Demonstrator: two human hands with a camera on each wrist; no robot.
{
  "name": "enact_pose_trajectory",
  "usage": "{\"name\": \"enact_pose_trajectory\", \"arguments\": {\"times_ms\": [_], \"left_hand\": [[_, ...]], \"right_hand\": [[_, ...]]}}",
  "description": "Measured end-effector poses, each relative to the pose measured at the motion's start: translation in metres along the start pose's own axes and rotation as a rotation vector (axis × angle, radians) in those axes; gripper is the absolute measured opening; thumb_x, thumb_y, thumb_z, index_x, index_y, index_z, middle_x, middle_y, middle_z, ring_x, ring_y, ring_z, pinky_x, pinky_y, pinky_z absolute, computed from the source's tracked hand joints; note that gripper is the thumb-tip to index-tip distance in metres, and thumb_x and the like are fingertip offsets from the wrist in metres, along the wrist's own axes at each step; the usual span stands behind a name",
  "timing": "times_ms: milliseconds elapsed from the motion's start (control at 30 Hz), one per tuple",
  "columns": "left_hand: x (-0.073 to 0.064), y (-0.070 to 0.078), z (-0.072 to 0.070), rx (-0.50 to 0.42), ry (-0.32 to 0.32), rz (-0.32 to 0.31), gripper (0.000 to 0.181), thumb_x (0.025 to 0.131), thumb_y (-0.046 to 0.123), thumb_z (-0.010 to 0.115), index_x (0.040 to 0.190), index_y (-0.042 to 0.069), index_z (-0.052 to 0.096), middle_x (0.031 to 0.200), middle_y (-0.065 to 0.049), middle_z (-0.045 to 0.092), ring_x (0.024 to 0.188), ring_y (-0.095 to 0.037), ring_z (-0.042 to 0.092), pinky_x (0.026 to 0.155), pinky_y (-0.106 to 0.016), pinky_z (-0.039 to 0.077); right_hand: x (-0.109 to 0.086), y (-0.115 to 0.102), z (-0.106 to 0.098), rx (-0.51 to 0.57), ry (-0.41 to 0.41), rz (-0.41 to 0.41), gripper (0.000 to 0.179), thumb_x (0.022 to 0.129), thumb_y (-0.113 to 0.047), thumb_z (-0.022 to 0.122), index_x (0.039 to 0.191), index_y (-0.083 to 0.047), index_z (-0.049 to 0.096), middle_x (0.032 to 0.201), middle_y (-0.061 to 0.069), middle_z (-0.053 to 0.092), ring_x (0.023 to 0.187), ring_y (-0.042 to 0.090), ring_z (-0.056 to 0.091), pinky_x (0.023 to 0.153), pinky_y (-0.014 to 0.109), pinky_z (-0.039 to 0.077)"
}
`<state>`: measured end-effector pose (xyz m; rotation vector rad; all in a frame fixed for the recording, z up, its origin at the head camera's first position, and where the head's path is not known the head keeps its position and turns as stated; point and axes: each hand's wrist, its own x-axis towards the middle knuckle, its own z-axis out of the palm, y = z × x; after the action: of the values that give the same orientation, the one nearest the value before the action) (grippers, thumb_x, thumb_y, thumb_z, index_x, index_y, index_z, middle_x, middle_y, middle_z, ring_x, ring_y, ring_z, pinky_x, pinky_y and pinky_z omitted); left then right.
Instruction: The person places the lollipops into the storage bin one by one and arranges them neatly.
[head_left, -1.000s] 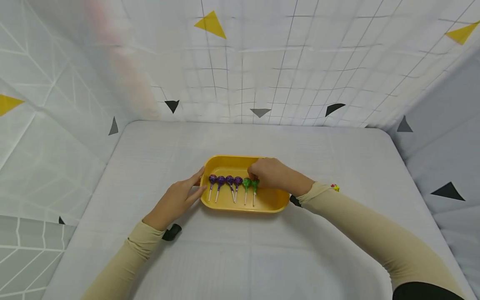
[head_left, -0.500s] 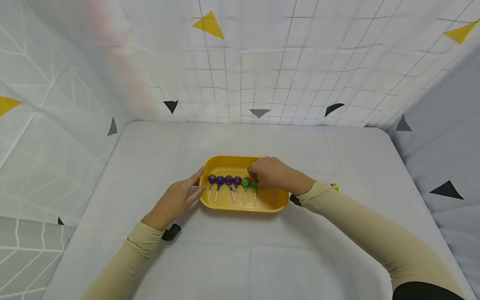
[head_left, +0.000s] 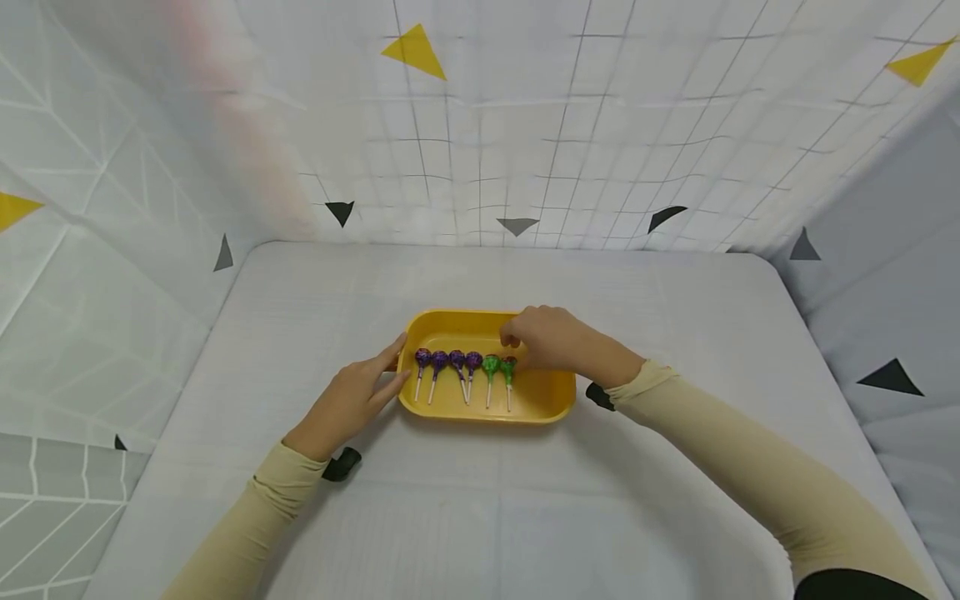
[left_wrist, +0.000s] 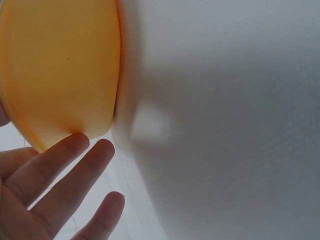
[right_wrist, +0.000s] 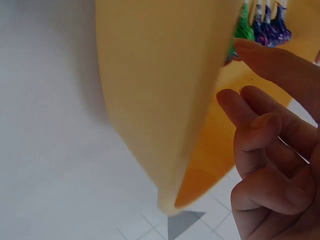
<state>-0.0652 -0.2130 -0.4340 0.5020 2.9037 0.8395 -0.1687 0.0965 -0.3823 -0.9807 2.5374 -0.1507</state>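
Observation:
A yellow tray (head_left: 540, 407) lies on the white table, with a row of wrapped lollipops in it. Several purple lollipops (head_left: 440, 359) are at the left of the row; two green lollipops (head_left: 491, 364) come after them, all sticks toward the person. At the tray's left end my left hand (head_left: 348, 402) rests with fingers spread; in the left wrist view its straight fingertips (left_wrist: 80, 142) touch the outer wall. Over the tray's right half hovers my right hand (head_left: 558, 337), fingers loosely bent around nothing, one fingertip close to the rightmost green lollipop (right_wrist: 230, 51).
White cloth (head_left: 450, 517) covers the table. Fabric walls with grid lines and coloured triangles (head_left: 417, 52) rise behind and at both sides. A black wrist-camera piece (head_left: 342, 464) shows by the left wrist, another (head_left: 599, 397) by the right.
My right hand has lifted slightly and drawn right, away from the rightmost green lollipop. A small yellow-red thing by the right sleeve is now hidden. The left hand stays at the tray.

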Motion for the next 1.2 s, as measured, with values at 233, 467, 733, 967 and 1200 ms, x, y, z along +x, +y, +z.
{"name": "enact_pose_trajectory", "arguments": {"times_ms": [233,467,733,967,1200], "left_hand": [[-0.001,-0.002,0.001,-0.001,-0.001,-0.001,0.063,0.109,0.035,0.054,0.164,0.014,0.03,0.136,-0.016,0.069,0.126,-0.033,0.067,0.11,-0.053,0.051],[0.0,-0.005,0.001,-0.006,0.0,-0.006,0.064,0.109,0.035,0.055,0.164,0.016,0.029,0.137,-0.014,0.069,0.127,-0.032,0.066,0.111,-0.053,0.05],[0.0,-0.004,0.002,-0.015,-0.006,0.0,0.064,0.109,0.036,0.053,0.164,0.015,0.028,0.138,-0.015,0.068,0.128,-0.033,0.065,0.112,-0.053,0.049],[-0.001,-0.002,0.002,-0.011,0.007,0.019,0.064,0.109,0.033,0.055,0.164,0.013,0.03,0.137,-0.016,0.068,0.127,-0.033,0.066,0.111,-0.053,0.05],[-0.002,-0.003,0.002,-0.013,-0.003,0.009,0.064,0.109,0.034,0.055,0.164,0.013,0.03,0.136,-0.016,0.069,0.126,-0.033,0.067,0.111,-0.053,0.05]], "right_hand": [[-0.011,0.01,-0.005,0.002,0.034,0.002,0.032,0.09,-0.028,0.082,0.116,-0.011,0.075,0.107,0.004,0.076,0.094,0.022,0.065,0.084,0.04,0.059],[-0.026,0.019,-0.012,0.01,0.063,0.038,0.038,0.087,-0.03,0.085,0.119,-0.012,0.074,0.11,0.003,0.076,0.098,0.023,0.067,0.087,0.042,0.06],[-0.054,0.033,-0.013,0.074,0.137,0.104,0.042,0.086,-0.028,0.086,0.122,-0.01,0.074,0.11,0.003,0.076,0.093,0.022,0.065,0.084,0.042,0.059],[-0.078,0.054,-0.01,0.113,0.183,0.159,0.044,0.085,-0.03,0.086,0.123,-0.012,0.073,0.111,0.006,0.077,0.102,0.029,0.067,0.087,0.047,0.058],[-0.095,0.062,-0.009,0.13,0.178,0.227,0.042,0.087,-0.037,0.084,0.121,-0.014,0.074,0.111,0.004,0.077,0.099,0.025,0.065,0.087,0.047,0.058]]}}
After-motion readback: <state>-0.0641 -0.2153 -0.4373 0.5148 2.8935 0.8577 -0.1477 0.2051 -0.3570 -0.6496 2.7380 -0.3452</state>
